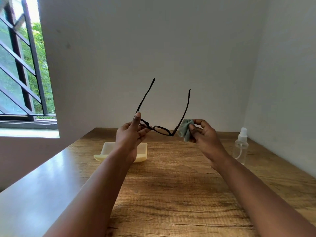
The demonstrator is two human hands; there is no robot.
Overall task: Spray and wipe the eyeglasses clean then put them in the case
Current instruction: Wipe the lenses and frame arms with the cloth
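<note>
A brown wood-grain tabletop [171,194] stands in a corner of plain white walls [153,48]. Daylight enters through a dark-barred window [22,74] at left.

1. Setting: a plain room in what looks like a home, shown as one corner where two bare, pale painted walls [171,48] meet.
2. Furniture: a wood-grain table [171,194] pushed into that corner.
3. Opening: a window [20,65] at left with dark metal bars, green foliage outside and daylight on its sill.
4. Small personal articles on the table: a pale open eyeglass case [142,149] and a clear spray bottle [240,146].
</note>
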